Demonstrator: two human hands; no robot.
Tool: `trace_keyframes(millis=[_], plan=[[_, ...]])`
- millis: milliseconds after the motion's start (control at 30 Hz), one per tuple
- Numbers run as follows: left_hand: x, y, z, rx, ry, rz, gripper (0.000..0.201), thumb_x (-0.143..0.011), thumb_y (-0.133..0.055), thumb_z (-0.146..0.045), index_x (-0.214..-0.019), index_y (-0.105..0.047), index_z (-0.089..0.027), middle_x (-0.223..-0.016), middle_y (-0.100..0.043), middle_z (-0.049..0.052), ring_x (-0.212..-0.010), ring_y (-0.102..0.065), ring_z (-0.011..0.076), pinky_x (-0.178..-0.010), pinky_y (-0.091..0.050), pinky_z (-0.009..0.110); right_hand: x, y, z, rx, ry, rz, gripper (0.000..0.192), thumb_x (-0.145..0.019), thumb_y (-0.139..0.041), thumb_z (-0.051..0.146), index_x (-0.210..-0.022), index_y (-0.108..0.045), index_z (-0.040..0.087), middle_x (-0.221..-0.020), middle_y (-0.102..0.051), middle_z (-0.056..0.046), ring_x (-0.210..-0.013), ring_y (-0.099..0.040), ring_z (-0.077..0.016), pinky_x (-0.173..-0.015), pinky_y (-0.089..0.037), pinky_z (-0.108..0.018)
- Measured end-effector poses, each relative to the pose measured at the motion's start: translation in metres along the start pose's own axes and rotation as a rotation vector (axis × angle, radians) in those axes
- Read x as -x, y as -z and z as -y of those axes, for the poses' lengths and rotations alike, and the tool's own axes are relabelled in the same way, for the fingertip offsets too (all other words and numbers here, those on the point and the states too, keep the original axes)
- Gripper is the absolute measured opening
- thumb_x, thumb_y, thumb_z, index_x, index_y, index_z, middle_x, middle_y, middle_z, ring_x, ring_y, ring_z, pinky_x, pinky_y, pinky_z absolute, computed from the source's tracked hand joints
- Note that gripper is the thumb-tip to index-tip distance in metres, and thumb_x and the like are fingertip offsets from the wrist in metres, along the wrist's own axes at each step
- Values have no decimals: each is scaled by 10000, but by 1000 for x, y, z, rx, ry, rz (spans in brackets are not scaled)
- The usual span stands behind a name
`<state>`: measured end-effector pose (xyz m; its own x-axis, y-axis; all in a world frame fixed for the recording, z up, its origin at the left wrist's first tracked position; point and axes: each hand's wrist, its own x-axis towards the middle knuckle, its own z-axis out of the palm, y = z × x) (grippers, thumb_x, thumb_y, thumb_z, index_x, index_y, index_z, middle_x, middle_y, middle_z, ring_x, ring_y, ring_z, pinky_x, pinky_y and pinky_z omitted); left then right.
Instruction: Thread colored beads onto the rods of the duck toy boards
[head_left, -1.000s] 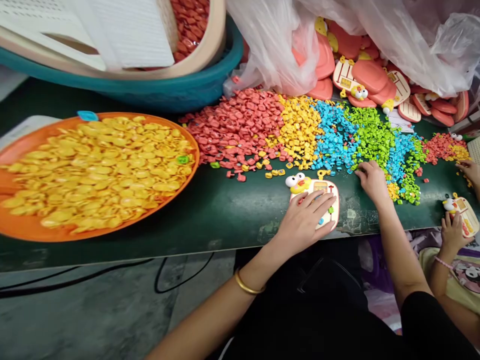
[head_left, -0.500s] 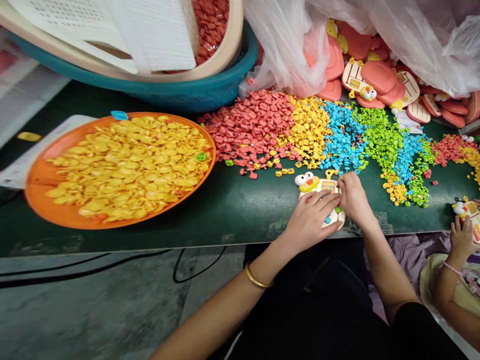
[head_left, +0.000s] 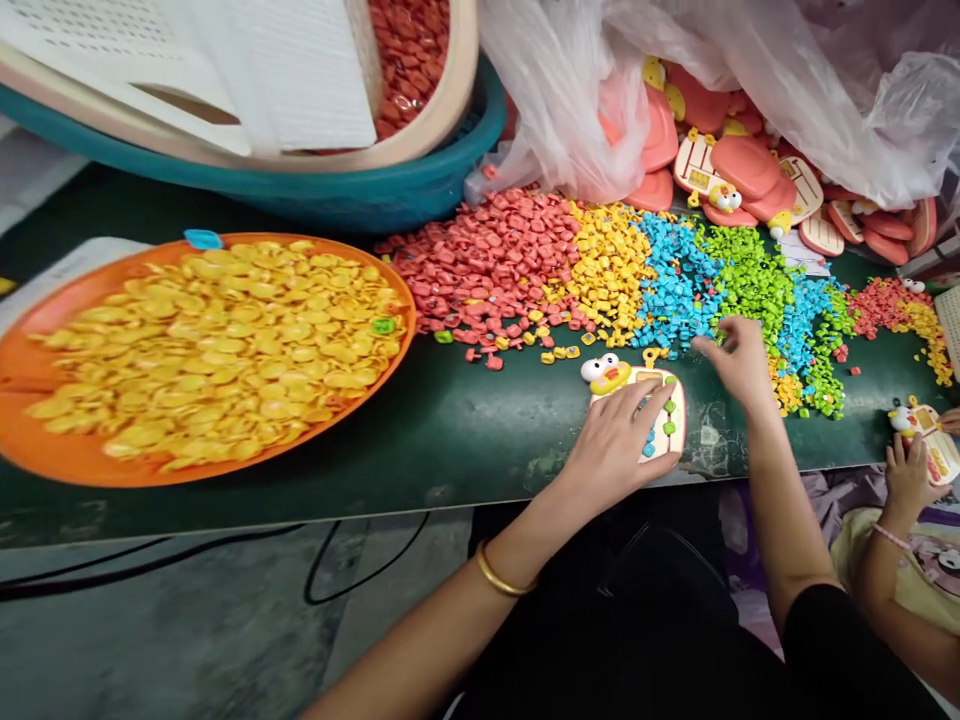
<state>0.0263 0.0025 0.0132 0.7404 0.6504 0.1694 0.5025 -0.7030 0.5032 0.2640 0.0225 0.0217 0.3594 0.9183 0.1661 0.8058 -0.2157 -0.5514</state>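
Observation:
A cream toy board (head_left: 678,432) with a yellow-billed, big-eyed bird head (head_left: 606,373) lies at the table's front edge. My left hand (head_left: 611,440) lies over it, its fingers across the face and thumb along the lower edge, holding it. Green pieces (head_left: 670,407) and blue pieces (head_left: 649,442) sit in its slots. My right hand (head_left: 741,365) is off the board, close to the near edge of the blue pile (head_left: 675,285) and green pile (head_left: 750,265); thumb and fingers are apart, and nothing shows between them.
Red pieces (head_left: 495,265) and yellow pieces (head_left: 611,260) are heaped leftward. An orange tray (head_left: 22,440) of yellow parts stands at left, before a teal basin (head_left: 360,190). Plastic bags (head_left: 555,110) and red-backed boards (head_left: 750,160) lie behind. At right, another person's hand (head_left: 907,470) holds a similar toy.
My right hand has left the board and moved up and right to the piles' edge. My left hand stays on the board. More green pieces on the board are now uncovered.

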Motion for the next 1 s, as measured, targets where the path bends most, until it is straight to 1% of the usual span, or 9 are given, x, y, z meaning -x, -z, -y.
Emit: trace_keyframes(millis=[100,200,267,367,567,667,767,867,1000], plan=[[-8,0,-1,-65,-36,30,865,-812,-686,-601,-1511,-389,-187,-1557,-422,125,-1396,-409,336,-1123,-326,482,-22,19,-20,337,13,-171,373,-970,-485,382,-1260,-571,164,-1342,-491,-196,-1196,-458,-310,-954,-429,-471],[-12,-2,0,-72,-72,57,840,-823,-666,-621,-1502,-406,-202,-1549,-444,103,-1420,-389,322,-1146,-296,477,-17,16,-32,473,71,-39,369,-1002,-395,303,-1280,-597,170,-1394,-508,-194,-1250,-435,-336,-986,-407,-511],[-11,-4,1,-50,-76,48,806,-822,-679,-604,-1480,-440,-205,-1511,-496,101,-1405,-415,313,-1150,-292,468,-2,7,-35,418,123,-18,387,-1008,-365,282,-1285,-609,165,-1360,-544,-195,-1224,-470,-323,-991,-415,-509],[-8,-5,2,-15,-95,14,763,-814,-694,-597,-1436,-493,-202,-1462,-548,99,-1378,-451,310,-1148,-295,469,17,1,-34,267,183,-159,382,-1009,-380,297,-1266,-631,167,-1333,-561,-188,-1222,-486,-308,-1009,-416,-510],[-5,-4,1,0,-81,-10,709,-825,-681,-601,-1383,-543,-188,-1416,-580,114,-1337,-489,315,-1137,-311,476,67,18,-11,33,171,-284,281,-993,-476,349,-1078,-715,227,-948,-622,-104,-910,-579,-238,-862,-489,-426],[-4,-2,0,-4,-66,-8,683,-824,-687,-589,-1358,-565,-182,-1399,-591,117,-1323,-495,314,-1128,-320,469,114,15,-5,50,154,-294,303,-961,-545,377,-1201,-676,246,-1015,-583,-113,-926,-571,-243,-826,-497,-407],[-4,-1,-1,-17,-70,4,697,-819,-698,-567,-1384,-545,-189,-1414,-579,113,-1324,-490,318,-1114,-329,479,147,3,-8,180,99,-277,524,-889,-643,488,-1339,-592,225,-1201,-528,-175,-1080,-511,-317,-892,-469,-488],[-5,0,0,-28,-75,26,703,-822,-699,-539,-1413,-520,-203,-1437,-560,110,-1331,-481,321,-1108,-327,490,146,-6,-15,226,56,-217,655,-836,-683,566,-1361,-571,190,-1275,-492,-206,-1130,-474,-348,-930,-438,-536],[-4,1,1,-28,-77,34,698,-822,-698,-536,-1418,-518,-220,-1437,-560,102,-1329,-481,321,-1105,-332,485,122,-5,-18,139,107,-187,481,-881,-655,511,-1268,-638,225,-1194,-550,-154,-1038,-511,-291,-910,-445,-476]])
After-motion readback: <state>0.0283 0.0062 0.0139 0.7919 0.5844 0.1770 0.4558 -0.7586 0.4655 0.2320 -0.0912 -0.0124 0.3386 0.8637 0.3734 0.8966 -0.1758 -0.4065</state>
